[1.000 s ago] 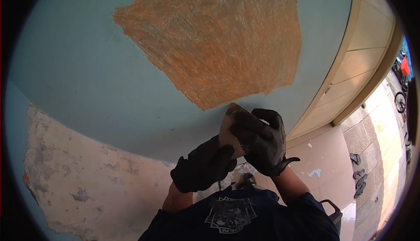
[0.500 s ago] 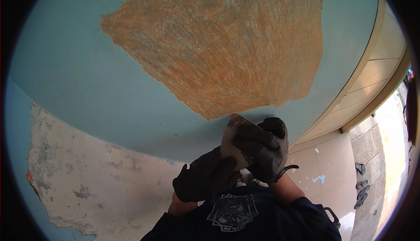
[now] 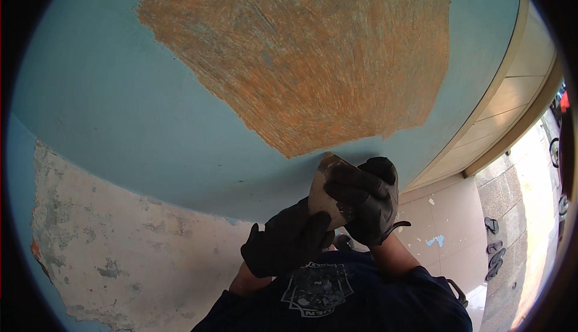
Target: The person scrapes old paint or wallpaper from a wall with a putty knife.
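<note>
Both my hands wear black gloves and hold a flat, worn scraper blade point(image 3: 323, 182) against a teal painted wall point(image 3: 120, 103). My right hand point(image 3: 364, 202) presses its fingers over the blade's face. My left hand point(image 3: 286, 241) grips the tool lower down, below the blade. The blade's tip sits just under the lower point of a large orange-brown scraped patch point(image 3: 313, 55) on the wall.
A pale, flaking bare area point(image 3: 120, 253) covers the wall's lower left. A beige door frame point(image 3: 512, 103) runs along the right. Tan floor tiles point(image 3: 433, 223) with paint chips and several dark sandals point(image 3: 494, 241) lie at lower right.
My view has shifted so the orange patch and my hands sit further right and lower. The grip on the scraper is unchanged.
</note>
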Motion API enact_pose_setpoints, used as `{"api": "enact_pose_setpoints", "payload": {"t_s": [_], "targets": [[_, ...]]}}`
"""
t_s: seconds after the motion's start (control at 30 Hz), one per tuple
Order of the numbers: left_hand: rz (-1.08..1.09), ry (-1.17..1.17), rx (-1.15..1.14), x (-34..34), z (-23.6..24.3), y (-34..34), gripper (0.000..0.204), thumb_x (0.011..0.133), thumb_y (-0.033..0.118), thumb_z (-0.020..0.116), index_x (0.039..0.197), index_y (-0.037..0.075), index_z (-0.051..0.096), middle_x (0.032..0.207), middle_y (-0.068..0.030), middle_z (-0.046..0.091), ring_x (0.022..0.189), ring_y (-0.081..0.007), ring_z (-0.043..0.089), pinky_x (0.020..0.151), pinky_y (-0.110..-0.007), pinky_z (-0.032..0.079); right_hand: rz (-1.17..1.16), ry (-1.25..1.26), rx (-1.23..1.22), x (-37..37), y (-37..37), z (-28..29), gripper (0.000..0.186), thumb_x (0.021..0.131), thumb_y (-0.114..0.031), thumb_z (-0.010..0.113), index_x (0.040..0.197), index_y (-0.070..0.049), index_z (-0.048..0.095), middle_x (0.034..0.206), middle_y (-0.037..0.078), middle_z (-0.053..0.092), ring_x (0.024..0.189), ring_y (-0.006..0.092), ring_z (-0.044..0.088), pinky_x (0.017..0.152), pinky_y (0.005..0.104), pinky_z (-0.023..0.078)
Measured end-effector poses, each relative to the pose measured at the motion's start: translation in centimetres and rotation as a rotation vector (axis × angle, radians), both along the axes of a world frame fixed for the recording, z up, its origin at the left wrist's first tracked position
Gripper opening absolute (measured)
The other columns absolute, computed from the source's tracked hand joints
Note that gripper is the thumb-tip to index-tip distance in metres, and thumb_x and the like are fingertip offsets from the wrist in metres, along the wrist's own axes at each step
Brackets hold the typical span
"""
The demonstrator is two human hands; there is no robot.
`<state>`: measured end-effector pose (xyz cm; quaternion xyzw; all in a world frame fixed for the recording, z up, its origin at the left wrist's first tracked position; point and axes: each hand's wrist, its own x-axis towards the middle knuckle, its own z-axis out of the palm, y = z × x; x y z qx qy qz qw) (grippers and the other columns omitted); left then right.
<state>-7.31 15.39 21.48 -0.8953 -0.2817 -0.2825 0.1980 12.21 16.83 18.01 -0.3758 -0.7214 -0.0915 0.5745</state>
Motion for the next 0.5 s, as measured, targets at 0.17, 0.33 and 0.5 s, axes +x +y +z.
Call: {"api": "enact_pose_setpoints", "payload": {"t_s": [0.17, 0.33, 0.5], "targets": [[0.000, -0.052, -0.059, -0.4, -2.1, 0.5, 0.035, 0.073, 0.035, 0.079, 0.100, 0.014, 0.070, 0.098, -0.0108, 0.067, 0.081, -0.0241, 0.070, 0.065, -0.033, 0.059, -0.044, 0.046, -0.006, -0.4, 0.1, -0.4, 0.026, 0.068, -0.020, 0.070, 0.092, -0.012, 0.071, 0.112, 0.006, 0.067, 0.090, 0.0255, 0.054, 0.075, 0.0365, 0.045], [-0.037, -0.004, 0.011, -0.5, -1.6, 1.0, 0.037, 0.075, 0.036, 0.078, 0.103, 0.012, 0.069, 0.099, -0.0130, 0.066, 0.084, -0.0263, 0.070, 0.068, -0.035, 0.059, -0.037, 0.064, -0.003, -0.7, 0.2, -0.7, 0.026, 0.068, -0.020, 0.069, 0.092, -0.012, 0.071, 0.112, 0.006, 0.067, 0.089, 0.0252, 0.054, 0.075, 0.0361, 0.044], [-0.092, -0.009, 0.005, 0.0, -1.4, 1.7, 0.035, 0.078, 0.035, 0.075, 0.105, 0.013, 0.069, 0.100, -0.0125, 0.066, 0.086, -0.0258, 0.069, 0.068, -0.034, 0.059, -0.075, 0.100, -0.005, -0.3, 0.9, -0.3, 0.029, 0.065, -0.021, 0.069, 0.093, -0.017, 0.074, 0.113, 0.000, 0.070, 0.087, 0.0230, 0.053, 0.077, 0.0370, 0.042]]}}
